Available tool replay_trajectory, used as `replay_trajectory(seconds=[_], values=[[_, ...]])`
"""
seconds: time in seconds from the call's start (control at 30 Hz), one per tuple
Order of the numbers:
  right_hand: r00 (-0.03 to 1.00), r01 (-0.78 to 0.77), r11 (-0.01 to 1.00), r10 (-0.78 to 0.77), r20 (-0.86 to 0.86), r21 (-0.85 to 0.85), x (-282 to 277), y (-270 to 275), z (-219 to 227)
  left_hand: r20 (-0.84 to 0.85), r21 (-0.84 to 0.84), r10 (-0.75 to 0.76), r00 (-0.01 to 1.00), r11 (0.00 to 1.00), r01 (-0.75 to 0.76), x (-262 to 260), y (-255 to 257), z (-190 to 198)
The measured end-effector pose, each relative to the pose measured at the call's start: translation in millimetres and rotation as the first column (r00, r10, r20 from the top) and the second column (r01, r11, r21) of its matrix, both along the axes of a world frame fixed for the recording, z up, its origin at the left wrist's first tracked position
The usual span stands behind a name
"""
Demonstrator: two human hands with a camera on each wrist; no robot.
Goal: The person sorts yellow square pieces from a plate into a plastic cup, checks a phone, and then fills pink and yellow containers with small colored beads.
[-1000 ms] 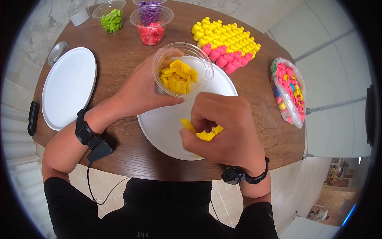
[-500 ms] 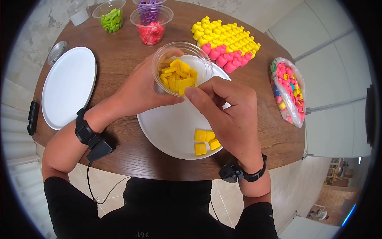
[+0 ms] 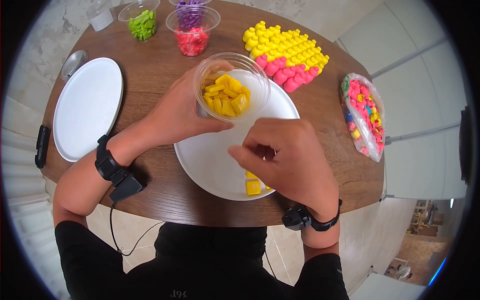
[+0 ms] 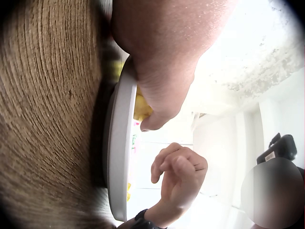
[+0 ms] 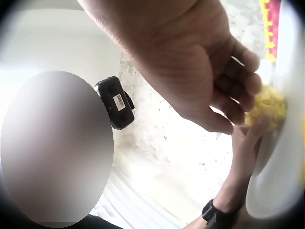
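My left hand (image 3: 182,102) grips a clear plastic cup (image 3: 260,82) from its left side, tilted over the large white plate (image 3: 195,157). Inside lie several yellow tiles (image 3: 227,95). My right hand (image 3: 295,160) hovers over the plate's right part, just below the cup. Its fingers are loosely bent, and nothing shows between them in either wrist view. Beneath it, a few yellow square tiles (image 3: 253,187) lie on the plate near its front edge, partly covered by the hand. In the right wrist view, the yellow tiles (image 5: 267,107) appear behind my right fingertips.
A second white plate (image 3: 87,110) lies at the left. Cups of green pieces (image 3: 142,25), red pieces (image 3: 191,41) and purple pieces (image 3: 190,17) stand at the back. Yellow and pink little bottles (image 3: 285,47) are grouped at the back right, near a bag of coloured pieces (image 3: 363,117).
My right hand carried a yellow tile from the plate up to the cup, let it go inside, then moved back down over the plate. The left hand keeps its hold on the cup.
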State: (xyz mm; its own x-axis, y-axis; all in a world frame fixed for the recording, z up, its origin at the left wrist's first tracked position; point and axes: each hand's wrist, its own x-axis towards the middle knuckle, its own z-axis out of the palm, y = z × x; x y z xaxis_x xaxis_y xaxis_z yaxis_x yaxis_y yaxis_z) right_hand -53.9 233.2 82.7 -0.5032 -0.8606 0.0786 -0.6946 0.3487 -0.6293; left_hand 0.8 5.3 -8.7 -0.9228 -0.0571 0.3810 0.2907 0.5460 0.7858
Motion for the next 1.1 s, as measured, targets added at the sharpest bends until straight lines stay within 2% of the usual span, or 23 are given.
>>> replay_trajectory(seconds=[0.03, 0.1, 0.13, 0.2, 0.73, 0.8, 0.93, 1.0, 1.03, 1.1], values=[[1.0, -0.002, 1.0, 0.002, 0.001, -0.001, -0.7, 3.1, -2.5, -0.006, -0.014, 0.004, 1.0, 1.0, -0.004, 0.3, -0.3, -0.6], [0.988, -0.101, 0.972, 0.124, -0.096, 0.212, -3.1, 9.7, -9.6, -0.011, -0.027, 0.004, 1.0, 1.0, -0.004, 0.3, -0.1, -0.4], [0.988, -0.098, 0.972, 0.121, -0.096, 0.213, -3.3, 9.1, -9.5, 0.002, -0.015, 0.001, 1.0, 1.0, -0.001, 0.5, 0.0, 1.0], [0.981, -0.141, 0.917, 0.181, -0.074, 0.372, -3.4, 7.2, -8.2, 0.013, -0.003, -0.006, 1.0, 1.0, 0.006, 0.4, 0.4, 1.2], [0.978, -0.159, 0.901, 0.199, -0.06, 0.403, -0.1, 9.2, -8.5, -0.023, -0.021, 0.006, 1.0, 1.0, -0.007, 0.9, 0.9, 1.1], [0.984, -0.114, 0.957, 0.145, -0.101, 0.266, -1.7, 8.5, -10.2, -0.018, -0.014, 0.002, 1.0, 1.0, -0.002, 1.1, 1.6, 2.0], [0.993, -0.071, 0.978, 0.087, -0.076, 0.197, -2.7, 5.9, -1.1, -0.01, -0.003, 0.007, 1.0, 1.0, -0.007, 0.8, 1.8, 2.6], [0.996, -0.089, 0.996, 0.09, -0.017, 0.032, -2.0, 4.9, 0.6, -0.005, -0.009, 0.009, 1.0, 1.0, -0.009, 0.9, 1.6, 3.1], [0.996, -0.089, 0.996, 0.09, -0.018, 0.031, -1.0, 3.9, 0.8, -0.003, -0.008, 0.009, 1.0, 1.0, -0.009, 1.0, 1.6, 2.9], [0.997, -0.063, 0.977, 0.055, -0.045, -0.202, 0.7, 2.1, 0.5, 0.0, -0.008, 0.012, 1.0, 1.0, -0.012, 0.7, 1.4, 1.3]])
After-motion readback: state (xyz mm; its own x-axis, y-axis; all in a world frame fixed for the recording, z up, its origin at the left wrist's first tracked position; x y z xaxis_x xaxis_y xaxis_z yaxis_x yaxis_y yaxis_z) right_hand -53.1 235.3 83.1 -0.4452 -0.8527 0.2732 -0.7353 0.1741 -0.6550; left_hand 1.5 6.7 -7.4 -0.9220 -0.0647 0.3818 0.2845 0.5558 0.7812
